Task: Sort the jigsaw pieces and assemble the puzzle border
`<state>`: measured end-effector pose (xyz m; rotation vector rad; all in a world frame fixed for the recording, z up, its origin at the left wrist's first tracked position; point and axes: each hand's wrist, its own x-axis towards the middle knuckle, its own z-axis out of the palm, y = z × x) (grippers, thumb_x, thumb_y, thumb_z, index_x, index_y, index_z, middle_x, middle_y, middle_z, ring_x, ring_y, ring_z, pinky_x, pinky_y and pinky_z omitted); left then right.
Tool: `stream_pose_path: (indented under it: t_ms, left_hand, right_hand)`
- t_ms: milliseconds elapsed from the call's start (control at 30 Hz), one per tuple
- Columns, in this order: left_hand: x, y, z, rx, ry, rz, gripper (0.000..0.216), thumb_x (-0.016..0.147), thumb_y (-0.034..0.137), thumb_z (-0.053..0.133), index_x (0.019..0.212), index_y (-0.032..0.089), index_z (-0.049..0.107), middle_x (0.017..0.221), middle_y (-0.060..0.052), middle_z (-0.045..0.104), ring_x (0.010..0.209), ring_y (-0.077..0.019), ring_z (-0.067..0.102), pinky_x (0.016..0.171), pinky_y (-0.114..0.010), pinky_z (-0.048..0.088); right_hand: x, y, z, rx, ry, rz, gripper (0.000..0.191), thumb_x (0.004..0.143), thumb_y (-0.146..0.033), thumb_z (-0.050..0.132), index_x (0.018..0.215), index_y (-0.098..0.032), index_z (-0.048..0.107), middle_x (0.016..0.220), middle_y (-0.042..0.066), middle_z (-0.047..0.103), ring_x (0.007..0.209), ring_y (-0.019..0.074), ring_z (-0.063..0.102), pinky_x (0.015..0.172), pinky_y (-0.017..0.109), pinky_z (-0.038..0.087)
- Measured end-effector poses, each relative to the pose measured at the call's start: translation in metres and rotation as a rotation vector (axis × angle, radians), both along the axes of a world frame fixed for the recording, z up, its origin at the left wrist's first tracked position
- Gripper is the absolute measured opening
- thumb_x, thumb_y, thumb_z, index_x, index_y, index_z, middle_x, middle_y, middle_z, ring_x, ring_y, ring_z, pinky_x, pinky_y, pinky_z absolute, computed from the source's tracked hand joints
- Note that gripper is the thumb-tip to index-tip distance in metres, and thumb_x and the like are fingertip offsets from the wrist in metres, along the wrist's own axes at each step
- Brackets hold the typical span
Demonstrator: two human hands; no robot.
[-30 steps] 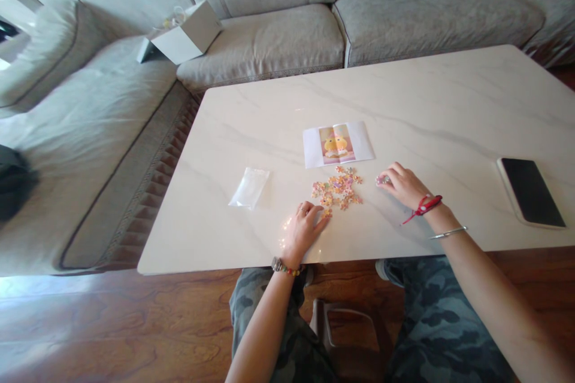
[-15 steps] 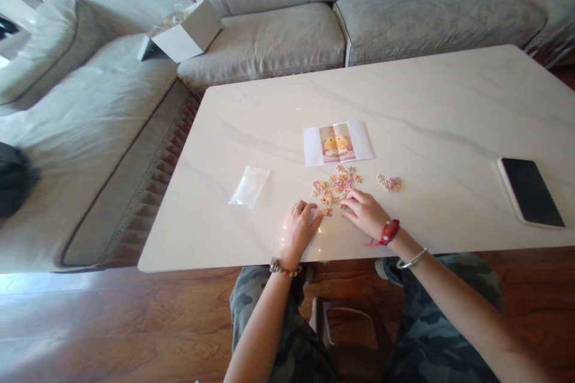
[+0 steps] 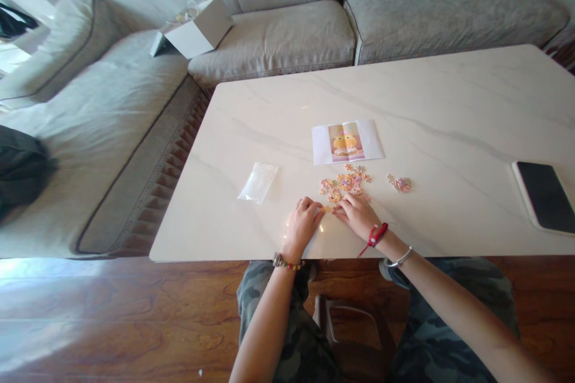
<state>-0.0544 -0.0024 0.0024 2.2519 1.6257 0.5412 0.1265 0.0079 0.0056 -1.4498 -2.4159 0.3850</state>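
A heap of small pastel puzzle pieces (image 3: 344, 182) lies on the white marble table (image 3: 449, 108), below a printed reference picture (image 3: 347, 142). My left hand (image 3: 303, 222) and my right hand (image 3: 358, 215) meet at the near edge of the heap, fingers curled and pinching at a piece (image 3: 328, 209) between them. A small joined cluster of pieces (image 3: 399, 183) lies apart to the right of the heap.
A clear plastic bag (image 3: 259, 182) lies left of the pieces. A black phone (image 3: 545, 195) rests at the right near edge. A grey corner sofa (image 3: 278, 36) wraps the table's far and left sides, with a white box (image 3: 197, 28) on it. My knees are under the near edge.
My right hand left the small cluster at the right and came left to the near edge of the heap, joining my left hand. The view shifted slightly.
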Motion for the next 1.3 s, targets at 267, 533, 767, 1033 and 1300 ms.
stream_pose_path:
  t_ms: [267, 533, 767, 1033, 1300]
  left_hand:
    - [0.015, 0.000, -0.001, 0.012, 0.003, -0.074, 0.015, 0.085, 0.029, 0.046, 0.092, 0.023, 0.058, 0.086, -0.003, 0.051, 0.084, -0.0155, 0.050, 0.074, -0.028, 0.046]
    - [0.008, 0.025, 0.009, 0.034, -0.037, 0.052, 0.016, 0.084, 0.024, 0.048, 0.098, 0.022, 0.056, 0.088, -0.003, 0.053, 0.087, -0.0167, 0.052, 0.077, -0.029, 0.046]
    - [0.006, 0.046, 0.005, 0.000, 0.001, 0.136, 0.015, 0.081, 0.027, 0.053, 0.093, 0.021, 0.059, 0.086, -0.005, 0.053, 0.084, -0.0191, 0.053, 0.072, -0.030, 0.046]
    - [0.001, 0.048, -0.004, 0.019, -0.033, 0.193, 0.017, 0.084, 0.020, 0.046, 0.095, 0.019, 0.058, 0.089, -0.006, 0.052, 0.085, -0.0187, 0.052, 0.076, -0.031, 0.045]
    - [0.001, 0.046, -0.005, -0.002, -0.033, 0.184, 0.019, 0.084, 0.021, 0.045, 0.097, 0.020, 0.058, 0.091, -0.006, 0.053, 0.087, -0.0189, 0.051, 0.077, -0.031, 0.044]
  right_hand:
    - [0.026, 0.004, 0.007, 0.019, -0.032, -0.019, 0.014, 0.080, -0.028, 0.053, 0.080, -0.016, 0.059, 0.084, 0.008, 0.057, 0.079, 0.0187, 0.055, 0.071, 0.032, 0.041]
    - [0.039, 0.022, 0.015, 0.058, 0.232, -0.059, 0.013, 0.081, -0.020, 0.050, 0.088, -0.021, 0.061, 0.086, 0.005, 0.056, 0.081, 0.0172, 0.055, 0.073, 0.032, 0.044]
    - [0.010, 0.059, 0.017, 0.032, 0.095, 0.021, 0.014, 0.078, -0.015, 0.052, 0.081, -0.019, 0.065, 0.082, 0.005, 0.055, 0.077, 0.0154, 0.052, 0.073, 0.028, 0.041]
    - [-0.027, 0.092, 0.023, -0.107, -0.178, 0.015, 0.021, 0.077, -0.032, 0.053, 0.077, -0.016, 0.066, 0.084, 0.010, 0.057, 0.074, 0.0183, 0.054, 0.068, 0.029, 0.040]
    - [-0.027, 0.090, 0.020, -0.108, -0.080, -0.045, 0.014, 0.073, -0.029, 0.057, 0.076, -0.016, 0.062, 0.085, 0.008, 0.056, 0.076, 0.0179, 0.054, 0.069, 0.028, 0.040]
